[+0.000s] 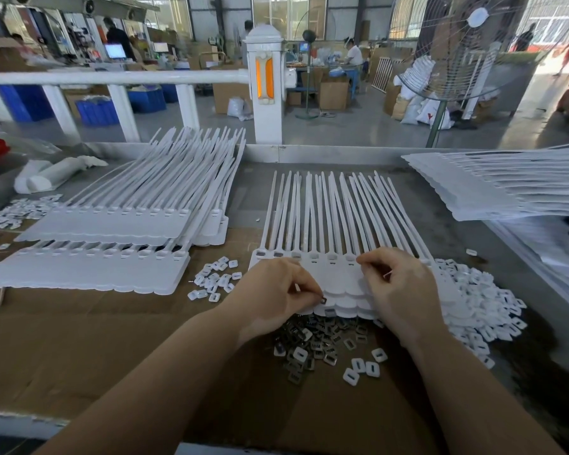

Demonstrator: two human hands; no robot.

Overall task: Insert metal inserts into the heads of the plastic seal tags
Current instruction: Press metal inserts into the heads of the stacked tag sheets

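Two bare forearms reach in from the near edge over brown cardboard [79,339]. A small metal insert [323,301] is pinched between the curled thumb and fingertips of the left hand [273,292], just above the flat ends of the tags [335,280]. The right hand [396,284] is curled over the tag strip, its fingertips pinching at the row of heads; what is held cannot be made out. The strip lies mid-table, tails pointing away, with dark inserts seen in the three leftmost heads. A pile of loose inserts [312,343] lies just below the hands, mixed with white caps [473,300] heaped to the right. More stacks [112,231] of strips are laid to the left, and another stack [493,185] at far right.
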